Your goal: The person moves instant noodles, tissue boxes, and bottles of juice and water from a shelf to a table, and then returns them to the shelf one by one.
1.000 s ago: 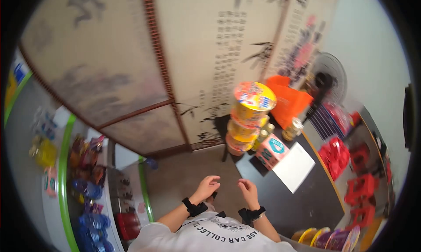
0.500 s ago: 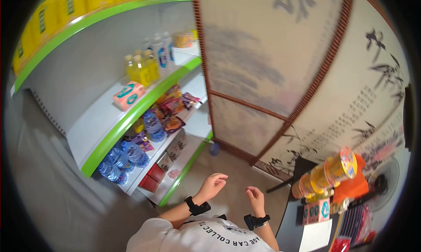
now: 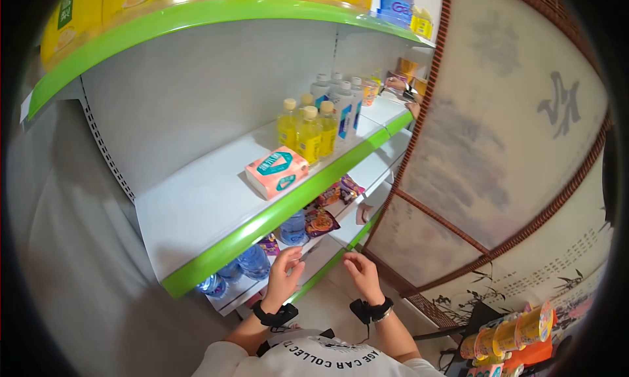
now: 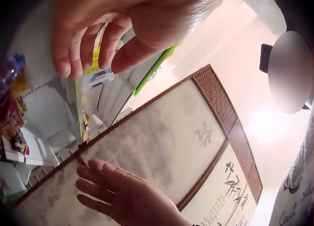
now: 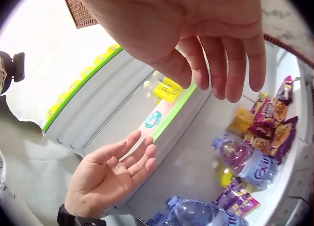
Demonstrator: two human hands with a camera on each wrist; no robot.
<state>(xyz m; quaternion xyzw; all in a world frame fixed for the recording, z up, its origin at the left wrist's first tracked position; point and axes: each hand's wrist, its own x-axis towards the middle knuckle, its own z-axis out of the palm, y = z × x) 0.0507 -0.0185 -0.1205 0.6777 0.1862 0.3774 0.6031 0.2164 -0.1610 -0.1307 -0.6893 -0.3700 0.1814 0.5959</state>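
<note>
My left hand [image 3: 283, 277] and right hand [image 3: 364, 278] hover in front of the shelf unit, apart from each other, with loosely bent fingers and nothing in them. In the right wrist view, the left palm [image 5: 108, 179] faces up and is bare. Nearest above the hands on the middle shelf lies a pink tissue pack [image 3: 278, 172]. Beside it stand several yellow drink bottles [image 3: 308, 138] and white-capped clear bottles [image 3: 344, 111]. On the shelf below, blue-capped water bottles [image 3: 252, 262] lie near the left hand, with purple snack bags [image 3: 321, 223] farther right.
Green-edged shelves [image 3: 262, 229] fill the left and front; yellow cartons [image 3: 144, 0] line the top one. A painted folding screen [image 3: 452, 141] borders the right. Stacked instant noodle cups [image 3: 508, 334] stand at the lower right. Grey cloth [image 3: 72, 213] hangs at left.
The head view has swung left, from the table with the noodle cups to the shelves. Both hands stay raised before the body and hold nothing throughout.
</note>
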